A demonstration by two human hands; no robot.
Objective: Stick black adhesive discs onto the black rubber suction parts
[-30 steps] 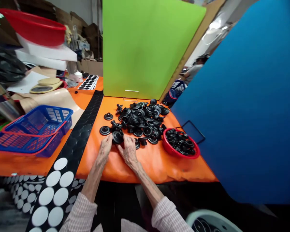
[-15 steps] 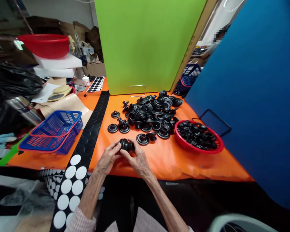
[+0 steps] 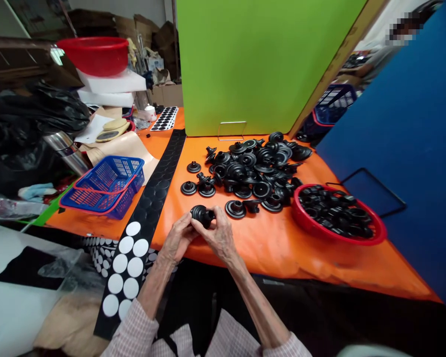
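Between both hands, just above the front of the orange table, is a black ribbed rubber part (image 3: pixel 200 215) with a narrow neck pointing right. The fingers of my left hand (image 3: pixel 178 237) close round its wide ribbed side. My right hand (image 3: pixel 220 235) pinches it near the neck, thumb on the front. Beyond the hands lies a heap of similar black parts (image 3: pixel 245 171), round with stepped rims and short necks. A few of them (image 3: pixel 235 208) sit apart, close to my right hand.
At right stands a red basin (image 3: pixel 379 237) full of small black pieces. A black strip with white discs (image 3: pixel 135 267) runs across the table on the left, beside a blue basket (image 3: pixel 107 186). Green (image 3: pixel 267 64) and blue (image 3: pixel 401 148) panels bound the work area.
The view has swung left, so the table's things sit further right. The black part has turned in the hands, its neck now showing more. Both hands still hold it.
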